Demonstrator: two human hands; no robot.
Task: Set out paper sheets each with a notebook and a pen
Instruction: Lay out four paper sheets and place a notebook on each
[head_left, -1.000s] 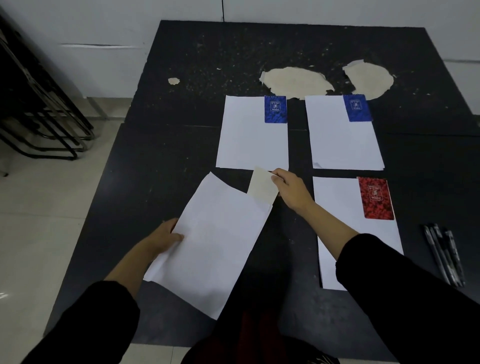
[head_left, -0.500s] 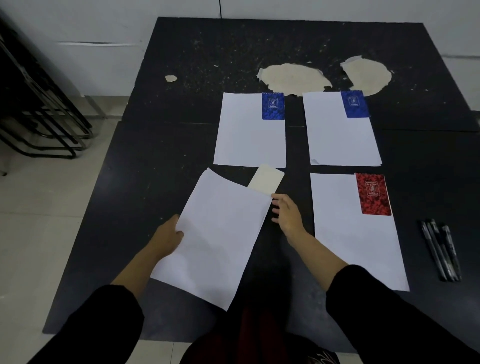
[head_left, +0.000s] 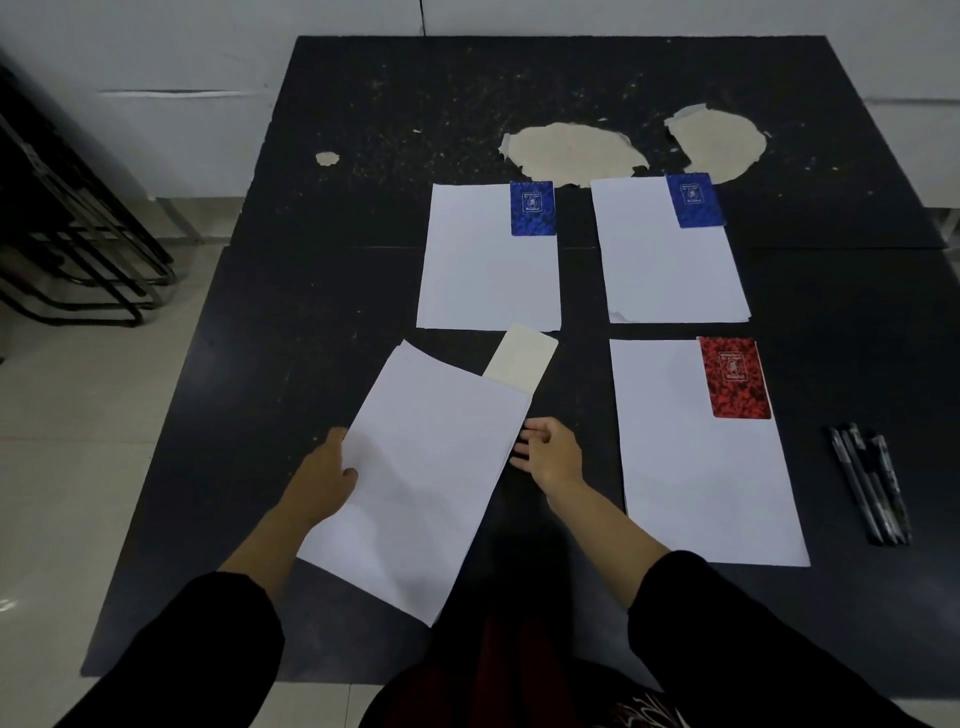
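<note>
Black tabletop (head_left: 322, 322), 4 paper spots in a 2x2 grid. Far-left sheet (head_left: 483, 280) w/ blue notebook (head_left: 533, 208) on its far-right corner. Far-right sheet (head_left: 670, 275) w/ second blue notebook (head_left: 695, 200), same corner. Near-right sheet (head_left: 701, 467) w/ red notebook (head_left: 734, 377), same corner. Near-left sheet (head_left: 421, 478) lies skewed, rotated clockwise; cream notebook (head_left: 521, 365) sticks out from under its far edge. Left hand (head_left: 324, 480): grip on the skewed sheet's left edge, thumb on top, fingers under the paper. Right hand (head_left: 551, 453): grip spread, fingers straight, tips touching the sheet's right edge. Pens (head_left: 870, 486) bundled on the tabletop right of the near-right sheet, none on any sheet.
</note>
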